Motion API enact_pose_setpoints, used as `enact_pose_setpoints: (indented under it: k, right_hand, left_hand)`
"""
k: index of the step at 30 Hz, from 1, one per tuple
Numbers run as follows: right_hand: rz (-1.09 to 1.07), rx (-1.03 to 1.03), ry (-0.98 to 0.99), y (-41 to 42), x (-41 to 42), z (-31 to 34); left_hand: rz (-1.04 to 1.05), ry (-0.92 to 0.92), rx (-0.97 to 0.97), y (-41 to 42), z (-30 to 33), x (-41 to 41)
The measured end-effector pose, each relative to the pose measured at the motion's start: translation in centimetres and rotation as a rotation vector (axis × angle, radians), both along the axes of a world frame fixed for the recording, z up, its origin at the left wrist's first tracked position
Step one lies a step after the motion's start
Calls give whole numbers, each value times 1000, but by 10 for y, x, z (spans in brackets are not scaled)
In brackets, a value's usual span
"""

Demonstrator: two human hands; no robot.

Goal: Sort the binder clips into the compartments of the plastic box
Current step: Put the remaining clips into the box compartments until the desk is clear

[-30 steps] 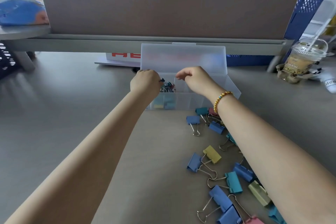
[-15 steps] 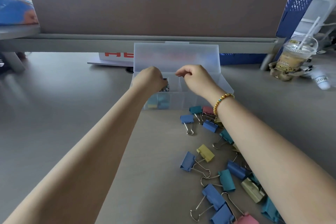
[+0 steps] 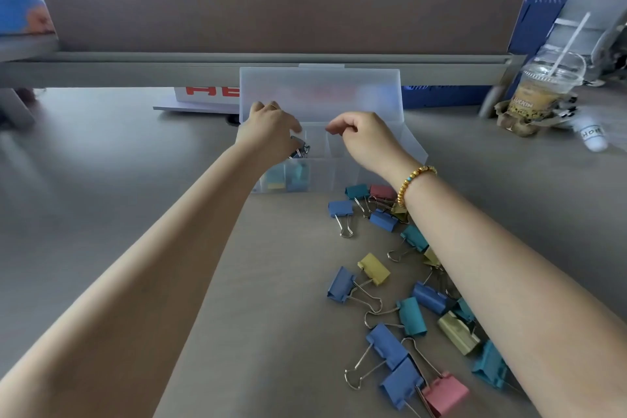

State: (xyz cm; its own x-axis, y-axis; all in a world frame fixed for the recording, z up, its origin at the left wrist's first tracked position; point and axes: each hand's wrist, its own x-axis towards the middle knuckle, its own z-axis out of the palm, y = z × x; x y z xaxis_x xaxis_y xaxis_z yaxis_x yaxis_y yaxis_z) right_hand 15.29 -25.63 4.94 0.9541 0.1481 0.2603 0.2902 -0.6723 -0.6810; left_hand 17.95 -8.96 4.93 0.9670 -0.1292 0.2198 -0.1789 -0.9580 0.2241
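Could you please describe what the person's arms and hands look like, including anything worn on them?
Both forearms are bare, with no sleeves in view. The right hand has a bracelet of round gold-coloured beads at its wrist, with one small turquoise bead among them. The left hand seems to wear a thin ring on one finger, though it is too small to be sure. No gloves or watch show.

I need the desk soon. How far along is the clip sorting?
Early. A few clips sit in the plastic box's near-left compartments. The left hand is over the far-left compartment, where small dark clips lie; whether it grips one is unclear. The right hand is curled, holding nothing. Most binder clips remain loose on the desk.
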Motion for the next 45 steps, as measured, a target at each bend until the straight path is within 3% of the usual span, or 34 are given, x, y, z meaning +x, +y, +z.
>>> enact_pose_setpoints:
  k: [7,11,16,19,22,27,31,38,42,45]
  right_hand:
    - [-100,108,-104,-29,-53,1]
    - [-118,122,-69,-46,-96,-9]
    - [-69,71,37,-62,-141,-23]
    - [1,33,107,-74,-159,-26]
    - [55,-50,223,-87,-173,-27]
    - [-47,35,200,-100,-179,-29]
    - [53,8,268,-100,-184,-25]
    - [105,-478,192,-69,-188,-33]
    - [76,-532,145,-63,-187,-35]
    - [75,-551,164,-66,-190,-34]
  left_hand:
    - [-61,-227,-377,-24,2,-58]
    - [-141,-134,-416,-43,-13,-104]
    - [-374,285,-350,-53,-26,-151]
    - [-435,425,-248,-52,-27,-170]
    - [-441,416,-175,-47,-34,-177]
    - [-371,347,-338,-35,-41,-170]
    - [-326,291,-361,-34,-42,-166]
    - [-129,304,-102,-30,-39,-163]
    - [-143,262,-144,-26,-36,-162]
    - [-261,462,-22,-17,-27,-166]
